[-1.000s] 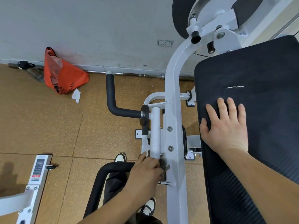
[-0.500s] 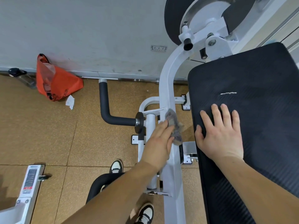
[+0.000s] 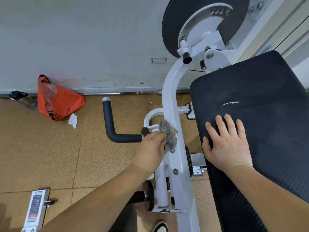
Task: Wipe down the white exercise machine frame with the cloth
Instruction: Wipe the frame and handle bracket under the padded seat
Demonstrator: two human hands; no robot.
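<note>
We see the white frame (image 3: 172,104) as a glossy painted steel beam with flat faces and bolt heads. Its long axis runs from the near edge of the view away towards the wall, then bends right to a round black disc (image 3: 168,30). The cloth (image 3: 168,135), a crumpled, mottled grey rag, sits bunched against the beam's left face about halfway along. The left hand (image 3: 150,151) holds it there, fingers (image 3: 161,137) curled and pinching the rag. The right hand (image 3: 229,144) lies flat on the ribbed black pad (image 3: 267,97), fingers (image 3: 222,124) straight and slightly spread. A black foam handle (image 3: 110,124) juts out to the left.
</note>
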